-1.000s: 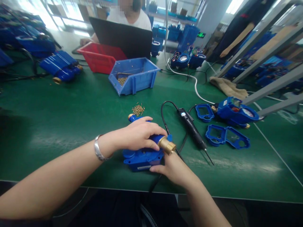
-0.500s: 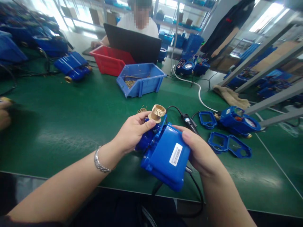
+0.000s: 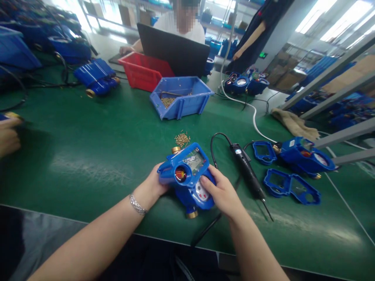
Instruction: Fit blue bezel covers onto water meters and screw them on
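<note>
Worktop [image 3: 88, 156]: green mat. A person sits behind a laptop [image 3: 175, 52] at the far side, and another person's hand [image 3: 8, 134] shows at the left edge.

Bins: the red bin [image 3: 140, 74] and the blue bin [image 3: 187, 107] stand side by side well beyond your hands. The blue one holds small brass screws.

Blue meter [image 3: 189, 171]: near edge of the worktop, between your hands, face up and tilted towards you. The display, the red-centred port and the dial are all visible. One brass end points away and the other towards you. I cannot tell whether it rests on the mat or hangs just above it.

Left hand [image 3: 154, 185]: closed under the meter's left side, fingers mostly hidden.

Right hand [image 3: 224, 193]: clasps the right side, thumb on the dial face.

Electric screwdriver [image 3: 247, 173]: lies just right of the meter, untouched, tip towards you. Two loose blue covers [image 3: 291, 187] and a second meter [image 3: 304, 156] lie further right.

Loose screws [image 3: 182, 138]: a small heap just beyond the meter.

Step, as judged: orienting the meter face up. Any reach for the screwdriver or the screws needs one hand freed and the meter steadied by the other.

Change since half a second ago: then the labelled back faced you with a brass end raised. Now the meter is flipped over and sits lower.
</note>
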{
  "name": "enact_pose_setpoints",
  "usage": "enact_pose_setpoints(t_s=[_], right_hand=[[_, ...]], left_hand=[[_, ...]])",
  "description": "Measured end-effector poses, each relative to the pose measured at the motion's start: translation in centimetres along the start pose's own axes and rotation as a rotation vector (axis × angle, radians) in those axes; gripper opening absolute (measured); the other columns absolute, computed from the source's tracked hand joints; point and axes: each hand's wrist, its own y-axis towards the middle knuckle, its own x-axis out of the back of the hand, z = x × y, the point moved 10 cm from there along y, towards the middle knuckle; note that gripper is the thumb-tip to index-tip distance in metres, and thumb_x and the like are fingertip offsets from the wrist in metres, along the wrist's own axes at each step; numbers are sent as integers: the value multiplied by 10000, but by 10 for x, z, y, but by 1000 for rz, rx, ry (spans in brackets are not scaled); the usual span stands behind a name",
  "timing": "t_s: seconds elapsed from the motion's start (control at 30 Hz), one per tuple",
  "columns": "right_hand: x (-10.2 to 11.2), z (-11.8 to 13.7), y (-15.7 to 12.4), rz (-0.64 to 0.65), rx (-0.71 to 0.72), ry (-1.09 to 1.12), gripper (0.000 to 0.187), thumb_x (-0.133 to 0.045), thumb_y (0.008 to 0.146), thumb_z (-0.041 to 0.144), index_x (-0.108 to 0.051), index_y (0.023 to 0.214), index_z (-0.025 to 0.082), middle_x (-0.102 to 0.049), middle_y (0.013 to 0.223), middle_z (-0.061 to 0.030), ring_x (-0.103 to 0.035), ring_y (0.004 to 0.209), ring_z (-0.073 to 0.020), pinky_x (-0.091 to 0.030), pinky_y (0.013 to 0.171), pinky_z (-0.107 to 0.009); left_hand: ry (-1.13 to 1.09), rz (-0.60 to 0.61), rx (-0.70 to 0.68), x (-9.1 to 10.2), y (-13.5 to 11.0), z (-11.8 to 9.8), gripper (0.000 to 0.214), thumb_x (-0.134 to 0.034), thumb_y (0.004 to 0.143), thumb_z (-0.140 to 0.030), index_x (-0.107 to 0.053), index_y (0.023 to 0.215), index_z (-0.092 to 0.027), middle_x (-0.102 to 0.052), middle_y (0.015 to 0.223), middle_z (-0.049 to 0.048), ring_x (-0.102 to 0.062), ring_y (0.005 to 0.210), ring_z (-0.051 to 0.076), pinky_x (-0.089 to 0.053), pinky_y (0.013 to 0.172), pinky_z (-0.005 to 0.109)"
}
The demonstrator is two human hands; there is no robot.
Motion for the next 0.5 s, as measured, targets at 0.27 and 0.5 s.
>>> enact_pose_setpoints(t_s=[0.27, 0.5], right_hand=[[-15, 9, 1, -71, 1, -282, 421, -465, 832, 301, -520, 1215, 137, -563, 1221, -91, -554, 1079, -236, -436, 942, -406], [-51, 57, -25, -112, 217, -989, 758, -632, 721, 443, -398, 1323, 46, -434, 1327, -190, -383, 1231, -358, -334, 1007, -547]], left_hand=[[330, -267, -140, 47, -28, -71, 125, -750, 524, -109, -637, 576, -117, -619, 504, -10, -522, 461, 105, -407, 460, 183], [336, -205, -194, 34, -26, -80, 369, -711, 627, -364, -664, 871, -92, -684, 750, 78, -619, 688, 183, -484, 663, 270]])
